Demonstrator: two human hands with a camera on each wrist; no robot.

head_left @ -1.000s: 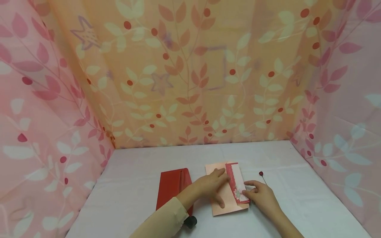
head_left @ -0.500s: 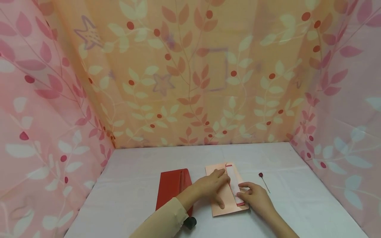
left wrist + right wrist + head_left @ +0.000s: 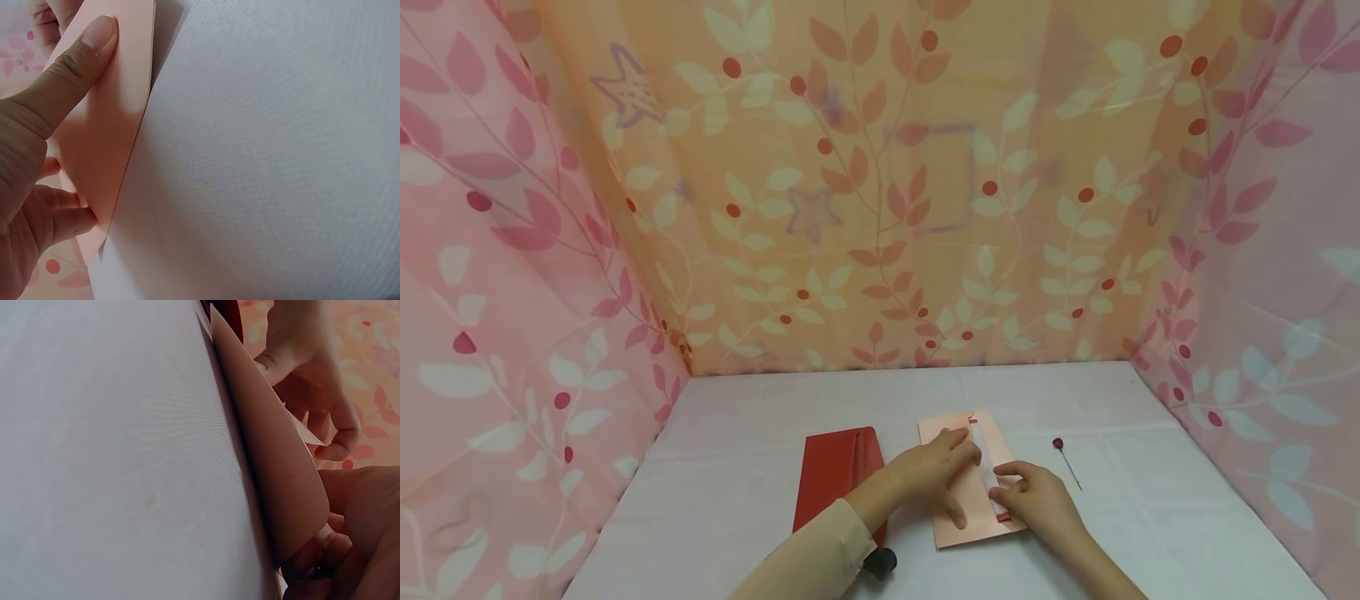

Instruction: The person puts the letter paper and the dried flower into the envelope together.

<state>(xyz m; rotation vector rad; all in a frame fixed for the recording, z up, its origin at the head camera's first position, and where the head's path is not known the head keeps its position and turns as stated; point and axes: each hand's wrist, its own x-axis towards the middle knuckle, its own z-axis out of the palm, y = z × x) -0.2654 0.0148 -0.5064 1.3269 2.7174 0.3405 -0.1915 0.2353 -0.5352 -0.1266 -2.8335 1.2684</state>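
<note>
A peach envelope [image 3: 973, 512] lies on the white table with its flap side to the right. My left hand [image 3: 928, 471] rests on it with spread fingers; in the left wrist view the thumb lies flat along the envelope [image 3: 103, 140]. A card [image 3: 987, 462] with red ends shows as a narrow pale strip at the envelope's opening, the rest of it hidden inside. My right hand [image 3: 1039, 500] pinches that strip's right edge between thumb and forefinger. In the right wrist view the right hand [image 3: 375, 528] is beside the envelope's bowed flap [image 3: 275, 462].
To the left lies a red envelope [image 3: 823, 475], partly covered by the left forearm. A black round-ended object [image 3: 881, 562] shows beneath the sleeve. On the right is a thin stick with a dark red flower head [image 3: 1057, 443]. Patterned curtains [image 3: 880, 208] enclose the table's back and sides.
The card has slid left into the envelope, from a wide flowered face to a narrow strip. My right hand has moved left with it; the left hand has stayed in place.
</note>
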